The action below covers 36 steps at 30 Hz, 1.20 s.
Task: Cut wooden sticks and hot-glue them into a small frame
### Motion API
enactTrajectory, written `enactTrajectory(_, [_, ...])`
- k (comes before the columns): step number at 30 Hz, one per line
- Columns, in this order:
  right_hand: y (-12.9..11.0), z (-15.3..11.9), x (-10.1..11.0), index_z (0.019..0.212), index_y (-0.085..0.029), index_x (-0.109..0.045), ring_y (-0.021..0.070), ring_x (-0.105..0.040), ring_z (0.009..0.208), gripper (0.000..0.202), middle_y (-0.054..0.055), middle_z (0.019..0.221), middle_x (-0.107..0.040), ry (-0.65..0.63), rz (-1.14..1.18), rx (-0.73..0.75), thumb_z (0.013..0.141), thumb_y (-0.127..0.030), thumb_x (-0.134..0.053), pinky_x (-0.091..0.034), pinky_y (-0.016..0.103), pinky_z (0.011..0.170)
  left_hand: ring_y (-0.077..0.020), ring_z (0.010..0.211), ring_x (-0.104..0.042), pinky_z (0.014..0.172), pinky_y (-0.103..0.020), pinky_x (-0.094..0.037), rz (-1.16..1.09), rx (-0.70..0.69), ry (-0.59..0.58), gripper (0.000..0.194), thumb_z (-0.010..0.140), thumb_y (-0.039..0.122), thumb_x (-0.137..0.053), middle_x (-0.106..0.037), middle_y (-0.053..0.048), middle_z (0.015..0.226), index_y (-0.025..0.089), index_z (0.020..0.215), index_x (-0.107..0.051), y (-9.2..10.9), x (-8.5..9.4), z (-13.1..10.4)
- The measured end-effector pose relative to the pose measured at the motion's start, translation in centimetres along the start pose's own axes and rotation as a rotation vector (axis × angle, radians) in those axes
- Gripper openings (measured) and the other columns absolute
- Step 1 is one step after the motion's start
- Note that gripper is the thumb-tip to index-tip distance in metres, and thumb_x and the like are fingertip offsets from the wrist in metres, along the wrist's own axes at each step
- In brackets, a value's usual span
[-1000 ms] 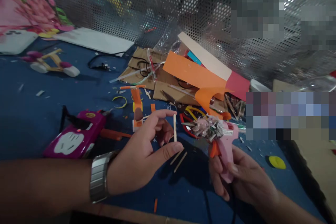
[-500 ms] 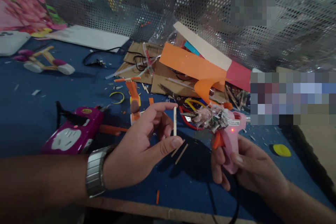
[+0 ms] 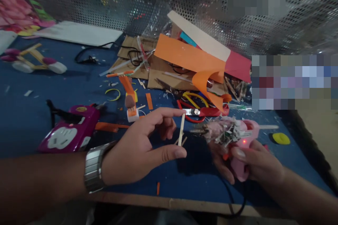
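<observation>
Between the thumb and index fingertip of my left hand (image 3: 139, 151) a short thin wooden stick (image 3: 181, 130) is held by its two ends, nearly upright. My right hand (image 3: 256, 165) grips a pink glue gun (image 3: 241, 151) by its handle. A red light glows on the gun, its front is wrapped in tattered foil and residue, and a glue stick (image 3: 269, 127) pokes out of its back. The metal nozzle (image 3: 197, 131) points left, a short way from the wooden stick. More thin sticks (image 3: 185, 141) lie on the blue table beneath, partly hidden behind the held one.
Red-handled scissors (image 3: 211, 111) and yellow-handled scissors (image 3: 195, 99) lie beyond my hands. Further back are orange paper (image 3: 187, 56) and cardboard (image 3: 161, 77). A purple device (image 3: 71, 130), an orange paper model (image 3: 129, 95) and a stick-built bike model (image 3: 34, 59) stand left. A yellow piece (image 3: 281, 138) lies right.
The glue gun has moved slightly right and down, away from the wooden stick. The stick now leans a little in my left fingers. The whole view has shifted slightly.
</observation>
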State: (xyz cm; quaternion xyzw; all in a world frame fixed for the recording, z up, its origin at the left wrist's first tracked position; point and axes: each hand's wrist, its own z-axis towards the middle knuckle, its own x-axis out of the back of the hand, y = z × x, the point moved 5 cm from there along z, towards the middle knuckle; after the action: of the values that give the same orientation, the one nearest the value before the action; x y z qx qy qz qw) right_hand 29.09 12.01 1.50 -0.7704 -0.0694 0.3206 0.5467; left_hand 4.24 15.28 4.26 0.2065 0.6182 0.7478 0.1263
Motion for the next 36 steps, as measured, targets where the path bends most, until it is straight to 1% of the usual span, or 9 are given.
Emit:
enactTrajectory(4, [0.4,-0.3,0.1,0.095,-0.02,-0.071,0.0121,-0.06,0.053,0.035,0.002,0.078,-0.066,-0.023,-0.029,-0.034,0.097,-0.053,-0.083,-0.042,0.022,0.045,-0.0168,0.087,-0.065,0.081,-0.031,-0.055,-0.014,0.022,-0.011,0.067,0.088,0.047,-0.101,-0.068,-0.001,0.098,0.025,0.145,-0.073,-0.3,0.1,0.0])
enactTrajectory(7, [0.7,-0.5,0.4,0.098,-0.019,-0.075,0.0126,-0.063,0.056,0.038,0.003,0.082,-0.068,-0.039,-0.072,-0.063,0.095,-0.056,-0.084,-0.047,0.023,0.047,-0.018,0.086,-0.065,0.08,-0.033,-0.055,-0.013,0.031,-0.006,0.069,0.082,0.05,-0.105,-0.068,0.0,0.096,0.027,0.14,-0.076,-0.3,0.1,0.1])
enactTrajectory(10, [1.1,-0.9,0.8,0.095,-0.018,-0.078,0.0116,-0.06,0.052,0.04,0.004,0.075,-0.07,-0.072,-0.116,-0.12,0.095,-0.057,-0.085,-0.042,0.019,0.043,-0.0187,0.085,-0.064,0.08,-0.034,-0.055,-0.002,0.025,0.004,0.068,0.078,0.049,-0.108,-0.069,0.001,0.094,0.028,0.136,-0.079,-0.1,0.2,0.1])
enactTrajectory(13, [1.3,-1.2,0.9,0.088,-0.016,-0.078,0.0087,-0.055,0.048,0.043,0.006,0.075,-0.074,-0.095,-0.145,-0.171,0.095,-0.058,-0.086,-0.036,0.016,0.039,-0.0184,0.085,-0.064,0.079,-0.034,-0.055,-0.005,0.02,0.002,0.069,0.074,0.046,-0.11,-0.068,0.001,0.094,0.029,0.134,-0.08,0.0,0.1,0.1])
enactTrajectory(16, [1.4,-1.2,0.9,0.084,-0.016,-0.078,0.0087,-0.055,0.05,0.046,0.007,0.074,-0.074,-0.087,-0.165,-0.184,0.094,-0.061,-0.086,-0.036,0.016,0.04,-0.0189,0.084,-0.063,0.077,-0.034,-0.054,-0.008,0.02,0.009,0.069,0.072,0.046,-0.112,-0.068,0.001,0.094,0.031,0.132,-0.082,0.0,0.1,0.1])
enactTrajectory(22, [1.2,-1.2,0.6,0.081,-0.016,-0.079,0.0092,-0.054,0.05,0.049,0.007,0.071,-0.073,-0.092,-0.176,-0.202,0.092,-0.062,-0.088,-0.036,0.017,0.04,-0.0188,0.083,-0.063,0.078,-0.033,-0.055,-0.029,0.02,0.022,0.071,0.07,0.051,-0.111,-0.069,0.0,0.093,0.028,0.13,-0.083,0.1,0.1,0.2])
enactTrajectory(28, [1.3,-1.6,1.1,0.08,-0.015,-0.08,0.0098,-0.053,0.05,0.051,0.006,0.07,-0.072,-0.089,-0.195,-0.205,0.093,-0.064,-0.085,-0.036,0.019,0.041,-0.0185,0.084,-0.062,0.078,-0.033,-0.055,-0.051,0.027,0.018,0.071,0.067,0.047,-0.113,-0.068,0.001,0.094,0.031,0.129,-0.083,0.2,0.2,0.1])
enactTrajectory(31, [1.7,-1.7,1.5,0.081,-0.015,-0.081,0.0105,-0.054,0.051,0.05,0.007,0.071,-0.074,-0.075,-0.202,-0.212,0.092,-0.064,-0.086,-0.036,0.02,0.041,-0.0194,0.083,-0.062,0.079,-0.035,-0.056,-0.052,0.029,0.02,0.071,0.067,0.049,-0.113,-0.069,0.0,0.094,0.03,0.129,-0.084,0.2,0.2,0.1])
enactTrajectory(36, [1.5,-1.6,1.1,0.08,-0.016,-0.078,0.0096,-0.054,0.05,0.05,0.006,0.07,-0.073,-0.071,-0.187,-0.213,0.09,-0.065,-0.087,-0.035,0.018,0.04,-0.0182,0.084,-0.062,0.078,-0.033,-0.055,-0.07,0.019,0.016,0.071,0.067,0.048,-0.113,-0.069,0.0,0.095,0.032,0.129,-0.084,0.1,0.2,0.1])
